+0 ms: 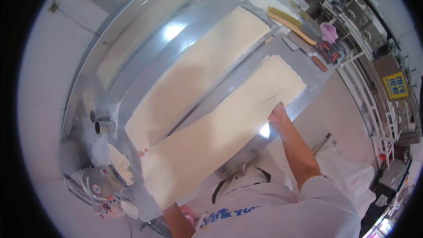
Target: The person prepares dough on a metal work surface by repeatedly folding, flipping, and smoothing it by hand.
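Layered dough sheet (220, 128), centre; right hand (277, 113) gripping its lower-right edge; left hand (142, 152) mostly hidden beneath. Second dough sheet (198, 70), upper centre. Brush (288, 23), upper right. Metal cup (105, 127), left.

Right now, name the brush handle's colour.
The brush handle is golden yellow, best seen in the head view.

Quantities, with positions relative to the worktop (304, 64). Above or on it: two long dough slabs, comprising one far slab (200, 68) and one near slab (229, 114). At its right end: one brush (286, 17); one wooden handle (319, 64). At its left end: one metal cup (105, 127); one machine (99, 185). At its near side: two hands, one left hand (143, 152), one right hand (277, 113). Beyond its right end: one yellow sign (395, 85).
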Action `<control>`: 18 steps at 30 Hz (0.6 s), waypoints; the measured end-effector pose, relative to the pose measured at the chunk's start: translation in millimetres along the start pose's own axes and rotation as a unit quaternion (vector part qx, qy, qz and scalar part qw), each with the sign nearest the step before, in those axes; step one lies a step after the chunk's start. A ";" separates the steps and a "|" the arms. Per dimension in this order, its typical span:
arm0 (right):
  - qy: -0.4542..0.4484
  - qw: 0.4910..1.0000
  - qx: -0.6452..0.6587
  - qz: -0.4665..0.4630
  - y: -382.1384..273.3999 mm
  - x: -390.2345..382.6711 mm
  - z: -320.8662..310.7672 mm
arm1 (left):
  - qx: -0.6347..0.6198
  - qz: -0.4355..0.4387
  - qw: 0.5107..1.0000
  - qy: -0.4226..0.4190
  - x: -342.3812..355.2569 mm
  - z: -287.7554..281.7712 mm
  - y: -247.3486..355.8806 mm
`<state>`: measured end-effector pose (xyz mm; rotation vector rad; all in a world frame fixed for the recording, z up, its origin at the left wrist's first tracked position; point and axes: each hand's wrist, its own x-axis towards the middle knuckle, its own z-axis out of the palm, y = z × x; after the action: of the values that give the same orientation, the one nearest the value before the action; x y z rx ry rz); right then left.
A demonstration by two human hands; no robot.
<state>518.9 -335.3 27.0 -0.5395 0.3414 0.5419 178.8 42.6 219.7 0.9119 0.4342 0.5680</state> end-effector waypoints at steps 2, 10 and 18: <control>-0.041 0.999 -0.009 -0.024 -19.1 -3.5 -35.5 | 0.020 -0.011 1.000 -0.003 4.2 18.6 -3.8; 0.195 0.976 -0.045 -0.089 -99.4 30.6 -43.3 | 0.093 -0.019 0.995 -0.038 16.8 61.4 -17.3; 0.275 0.947 -0.075 -0.150 -120.8 32.1 -67.8 | -0.101 -0.047 0.989 -0.098 38.8 50.7 -30.7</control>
<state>602.1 -448.5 5.4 -0.8744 0.7381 0.1117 246.2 21.1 217.5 0.7413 0.2351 0.4231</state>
